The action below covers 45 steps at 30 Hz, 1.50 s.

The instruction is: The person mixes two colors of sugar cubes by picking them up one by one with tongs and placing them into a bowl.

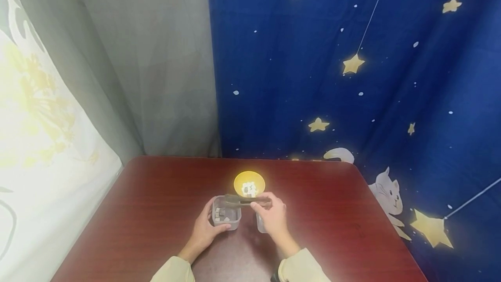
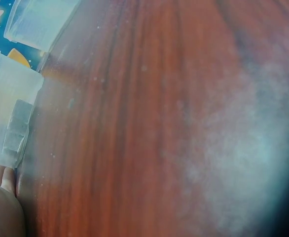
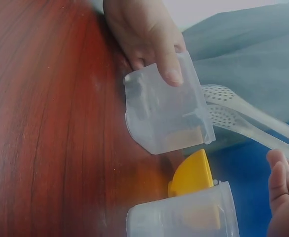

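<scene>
No readable text, labels, brands or numbers in any view. The clear tubs (image 1: 226,217), the yellow bowl (image 1: 249,182) and the tongs (image 3: 243,118) carry no markings that can be made out. The blue backdrop (image 1: 352,77) shows only printed stars and a cartoon cat, no lettering. The worktop (image 1: 156,212) is plain wood grain.

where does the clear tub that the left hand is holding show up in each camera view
Head: the clear tub sits low in the middle, gripped by the left hand, just in front of the yellow bowl.
Left wrist: along the left edge, small pale blocks inside.
Right wrist: middle of the picture, a thumb over its rim.
Shared landmark: the yellow bowl, also in the right wrist view; in the left wrist view only a yellow sliver.
</scene>
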{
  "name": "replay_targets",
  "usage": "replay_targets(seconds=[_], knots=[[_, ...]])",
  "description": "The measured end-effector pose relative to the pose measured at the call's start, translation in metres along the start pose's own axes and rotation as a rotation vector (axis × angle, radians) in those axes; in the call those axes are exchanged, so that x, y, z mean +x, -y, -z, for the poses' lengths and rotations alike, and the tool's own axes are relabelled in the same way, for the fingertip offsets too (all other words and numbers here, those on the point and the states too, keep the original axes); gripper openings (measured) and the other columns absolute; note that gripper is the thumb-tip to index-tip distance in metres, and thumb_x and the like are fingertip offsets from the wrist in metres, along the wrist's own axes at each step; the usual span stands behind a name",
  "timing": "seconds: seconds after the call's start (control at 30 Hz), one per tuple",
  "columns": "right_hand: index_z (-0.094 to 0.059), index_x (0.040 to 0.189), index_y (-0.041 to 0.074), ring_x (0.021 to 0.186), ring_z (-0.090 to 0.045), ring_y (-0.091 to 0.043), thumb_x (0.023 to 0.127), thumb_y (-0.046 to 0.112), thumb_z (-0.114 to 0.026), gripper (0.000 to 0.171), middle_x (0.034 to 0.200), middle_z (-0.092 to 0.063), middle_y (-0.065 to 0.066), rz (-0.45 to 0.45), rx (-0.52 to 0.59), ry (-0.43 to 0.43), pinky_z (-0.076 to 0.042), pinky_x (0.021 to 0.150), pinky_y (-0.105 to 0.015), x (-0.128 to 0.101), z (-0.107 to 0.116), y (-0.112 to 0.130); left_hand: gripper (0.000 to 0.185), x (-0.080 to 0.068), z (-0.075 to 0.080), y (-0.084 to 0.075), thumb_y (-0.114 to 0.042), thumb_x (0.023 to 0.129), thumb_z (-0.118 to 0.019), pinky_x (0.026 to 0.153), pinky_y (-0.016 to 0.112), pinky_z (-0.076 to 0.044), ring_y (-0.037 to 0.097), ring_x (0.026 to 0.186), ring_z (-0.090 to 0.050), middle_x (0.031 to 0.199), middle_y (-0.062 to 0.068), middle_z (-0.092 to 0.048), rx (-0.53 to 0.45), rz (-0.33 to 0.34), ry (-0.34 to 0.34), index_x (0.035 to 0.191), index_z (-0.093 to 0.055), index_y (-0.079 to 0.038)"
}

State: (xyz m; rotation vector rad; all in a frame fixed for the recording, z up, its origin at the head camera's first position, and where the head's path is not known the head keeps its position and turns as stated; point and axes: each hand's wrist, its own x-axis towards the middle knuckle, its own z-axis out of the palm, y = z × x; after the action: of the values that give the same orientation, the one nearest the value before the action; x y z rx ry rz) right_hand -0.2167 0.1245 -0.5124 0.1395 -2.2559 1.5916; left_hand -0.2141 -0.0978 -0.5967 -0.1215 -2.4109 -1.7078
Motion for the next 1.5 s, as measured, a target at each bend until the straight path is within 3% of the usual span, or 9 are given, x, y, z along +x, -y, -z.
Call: replay_targets(seconds=[0.13, 0.37, 0.77, 1.5], knots=[[-0.073, 0.091, 0.019, 0.07, -0.067, -0.011, 0.072, 0.025, -0.085, 0.023, 0.082, -0.063, 0.001, 0.004, -0.142, 0.008, -0.052, 0.067, -0.034, -0.002, -0.005, 0.001, 0.104, 0.0, 0.001, -0.001, -0.026, 0.063, -0.092, 0.099, 0.048, -0.043, 0.033, 0.118, -0.057, 0.137, 0.016, -0.053, 0.004, 0.006, 0.005, 0.148, -0.035, -0.01], [-0.068, 0.096, 0.007, 0.071, -0.07, -0.016, 0.077, 0.011, -0.082, 0.024, 0.08, -0.072, -0.003, 0.029, -0.073, 0.12, -0.056, 0.064, -0.026, -0.003, -0.018, -0.001, 0.104, -0.001, 0.001, 0.001, -0.029, 0.064, -0.092, 0.1, 0.049, -0.044, 0.033, 0.119, -0.056, 0.136, 0.015, -0.053, 0.02, 0.012, 0.005, 0.149, -0.035, -0.011], [-0.069, 0.093, 0.014, 0.066, -0.066, -0.007, 0.076, 0.015, -0.083, 0.022, 0.073, -0.071, 0.004, 0.081, -0.209, 0.13, -0.053, 0.06, -0.026, -0.007, -0.027, -0.001, 0.103, -0.001, 0.0, 0.002, -0.029, 0.064, -0.092, 0.101, 0.05, -0.042, 0.034, 0.121, -0.054, 0.139, 0.016, -0.052, 0.02, 0.007, 0.005, 0.149, -0.035, -0.011], [-0.069, 0.093, 0.015, 0.071, -0.07, -0.012, 0.078, 0.016, -0.082, 0.02, 0.078, -0.072, 0.001, 0.053, -0.135, 0.084, -0.056, 0.063, -0.027, -0.007, -0.024, -0.006, 0.103, 0.001, 0.001, 0.001, -0.028, 0.063, -0.092, 0.102, 0.049, -0.042, 0.033, 0.122, -0.054, 0.139, 0.014, -0.052, 0.027, -0.01, 0.006, 0.148, -0.036, -0.012]])
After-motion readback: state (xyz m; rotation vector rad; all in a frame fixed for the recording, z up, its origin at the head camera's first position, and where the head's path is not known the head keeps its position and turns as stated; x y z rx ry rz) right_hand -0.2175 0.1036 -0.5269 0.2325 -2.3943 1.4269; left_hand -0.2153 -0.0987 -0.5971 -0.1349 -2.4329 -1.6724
